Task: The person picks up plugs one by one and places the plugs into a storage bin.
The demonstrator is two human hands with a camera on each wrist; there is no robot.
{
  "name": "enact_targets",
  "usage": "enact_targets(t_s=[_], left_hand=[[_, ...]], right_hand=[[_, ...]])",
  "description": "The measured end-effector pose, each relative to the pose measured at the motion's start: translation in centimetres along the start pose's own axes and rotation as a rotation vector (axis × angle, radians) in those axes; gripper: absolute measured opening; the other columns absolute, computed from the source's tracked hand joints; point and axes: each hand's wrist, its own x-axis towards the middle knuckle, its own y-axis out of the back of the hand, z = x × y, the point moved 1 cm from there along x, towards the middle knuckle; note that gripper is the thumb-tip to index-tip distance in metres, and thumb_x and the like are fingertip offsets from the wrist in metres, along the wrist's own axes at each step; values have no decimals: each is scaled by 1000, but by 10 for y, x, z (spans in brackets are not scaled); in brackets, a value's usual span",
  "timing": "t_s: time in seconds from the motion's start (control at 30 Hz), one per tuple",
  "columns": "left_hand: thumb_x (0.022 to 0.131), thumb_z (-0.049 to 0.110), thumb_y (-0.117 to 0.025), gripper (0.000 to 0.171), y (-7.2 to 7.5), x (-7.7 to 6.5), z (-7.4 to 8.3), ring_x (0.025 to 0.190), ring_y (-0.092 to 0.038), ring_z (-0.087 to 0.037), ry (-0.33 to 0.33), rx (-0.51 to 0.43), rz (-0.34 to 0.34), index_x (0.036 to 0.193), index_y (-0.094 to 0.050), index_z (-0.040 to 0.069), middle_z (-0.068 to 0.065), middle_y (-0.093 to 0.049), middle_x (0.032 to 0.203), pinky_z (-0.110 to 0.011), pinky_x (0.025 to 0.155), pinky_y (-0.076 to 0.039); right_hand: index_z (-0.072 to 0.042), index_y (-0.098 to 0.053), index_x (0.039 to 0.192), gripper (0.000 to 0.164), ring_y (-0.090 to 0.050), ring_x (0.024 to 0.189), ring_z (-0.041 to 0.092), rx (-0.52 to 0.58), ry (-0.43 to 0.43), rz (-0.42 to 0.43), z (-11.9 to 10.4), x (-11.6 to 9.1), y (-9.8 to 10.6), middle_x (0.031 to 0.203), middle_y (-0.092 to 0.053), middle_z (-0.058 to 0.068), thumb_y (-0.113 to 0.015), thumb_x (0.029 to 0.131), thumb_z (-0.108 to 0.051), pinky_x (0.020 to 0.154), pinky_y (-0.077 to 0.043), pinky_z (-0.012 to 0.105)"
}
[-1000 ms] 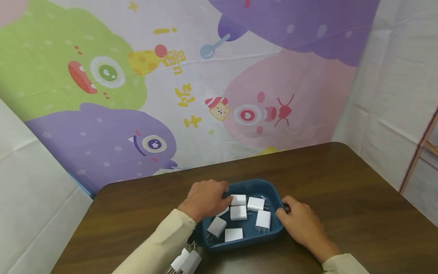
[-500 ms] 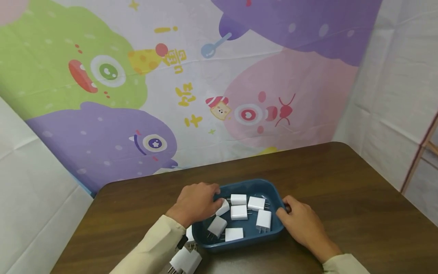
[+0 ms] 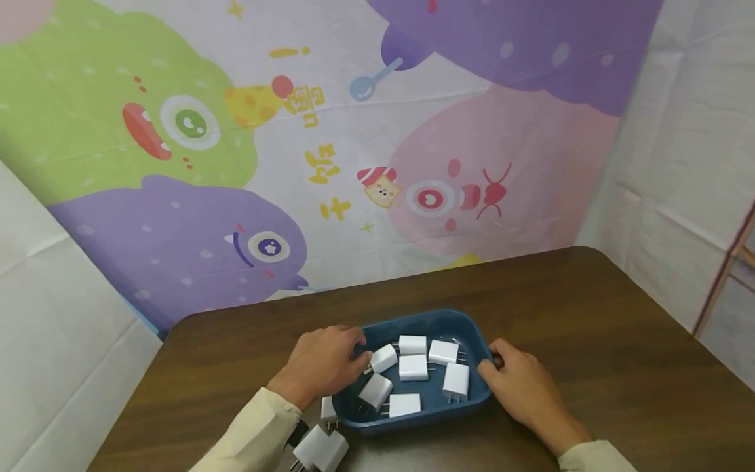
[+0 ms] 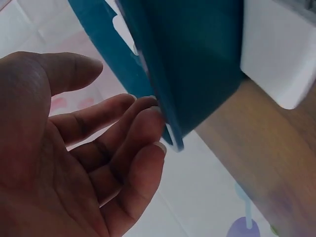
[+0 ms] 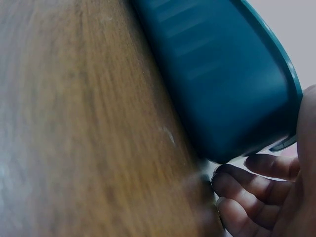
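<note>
A dark blue plastic bin (image 3: 433, 414) holds several white charger plugs (image 3: 413, 368), lying loose with metal prongs showing. At its left end is my left hand (image 3: 324, 364); in the left wrist view its bent fingertips touch the bin's rim (image 4: 157, 98) while the thumb stands away. My right hand (image 3: 525, 387) grips the right end, its thumb by the rim and its fingers around the outside. The right wrist view shows the bin's outer wall (image 5: 222, 94) above those curled fingers (image 5: 247, 195).
More white charger plugs (image 3: 331, 451) lie on the wooden table (image 3: 590, 314), left of the bin and close to my left forearm. One plug (image 3: 328, 408) is partly hidden by the bin and hand. A cartoon-printed cloth (image 3: 348, 262) hangs behind the table.
My left hand has drawn back leftward from over the bin to its left rim, uncovering a white charger plug inside. The right hand has stayed at the right end.
</note>
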Motion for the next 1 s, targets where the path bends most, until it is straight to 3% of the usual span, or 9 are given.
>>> enact_targets(t_s=[0.33,0.77,1.0], left_hand=[[92,37,-69,28,1,-15,-14,75,-64,-11,98,-23,7,110,-72,15,0,-70,102,-34,59,-52],[91,34,-70,20,3,-40,-35,70,-61,-7,194,-62,37,103,-71,18,11,-64,81,-36,60,-50],[91,34,-70,19,-3,-49,-39,66,-59,-7,246,-79,-19,100,-72,18,10,-64,78,-35,58,-50]], right_hand=[[-13,-65,103,18,-53,71,15,10,1,5,0,1,0,80,-60,-3,-59,91,-26,62,-38,34],[-14,-65,101,16,-53,71,16,6,5,10,0,0,-1,79,-60,-3,-60,91,-26,62,-38,34],[-14,-64,102,16,-52,70,16,8,15,5,1,0,-1,78,-59,-3,-59,91,-25,62,-38,34]])
